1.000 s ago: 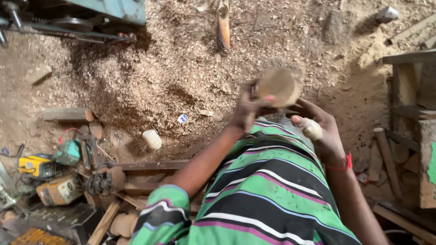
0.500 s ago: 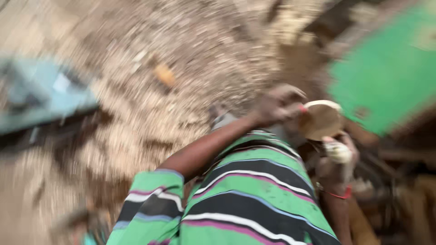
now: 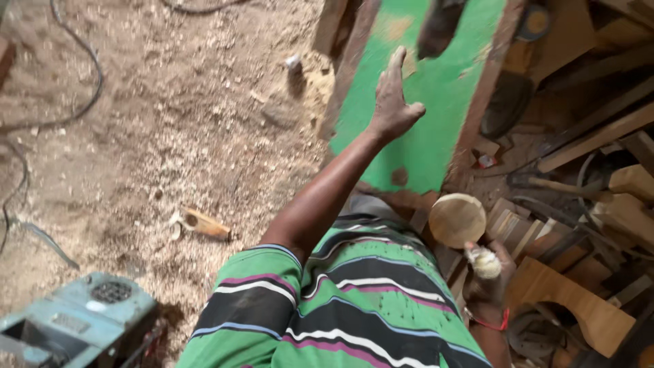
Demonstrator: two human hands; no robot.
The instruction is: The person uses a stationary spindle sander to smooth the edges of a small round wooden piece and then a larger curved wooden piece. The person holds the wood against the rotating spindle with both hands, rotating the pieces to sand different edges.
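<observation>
Head view, looking down over a green, black, white and purple striped shirt (image 3: pixel 340 313) filling the lower middle of the frame.

Left hand (image 3: pixel 394 102) stretched up toward the upper middle, fingers extended and spread, palm down, grasping nothing. Laid over or just above the green painted board (image 3: pixel 436 123), which slants from the top edge down toward the centre; whether touching it, cannot tell. Bare forearm running from the shirt sleeve diagonally up to that hand.

Right hand (image 3: pixel 489 276) at lower right, close to the body, closed around a small pale lump (image 3: pixel 484 261), perhaps a wad of cloth or sanding material, with a red band (image 3: pixel 492 322) at the wrist. Round wooden disc (image 3: pixel 456 219) just above and left of that hand, pale, flat face turned up, beside the lower end of the green board; fingertips near its edge, contact not clear.

Right side of the frame crowded with wood offcuts: a curved, arch-cut wooden piece (image 3: pixel 569 300) at lower right, planks and sticks (image 3: pixel 593 136) crossing above it, pale blocks (image 3: pixel 630 197) at the right edge. A dark object (image 3: pixel 439 27) resting on the green board at the top.

Left half: sawdust-covered ground (image 3: pixel 170 123). A small orange-brown wood scrap (image 3: pixel 204 223) lying at centre left. Dark cables (image 3: pixel 82 95) curving along the upper left. A blue-grey machine (image 3: pixel 82 320) in the lower left corner, with a round vent on top.
</observation>
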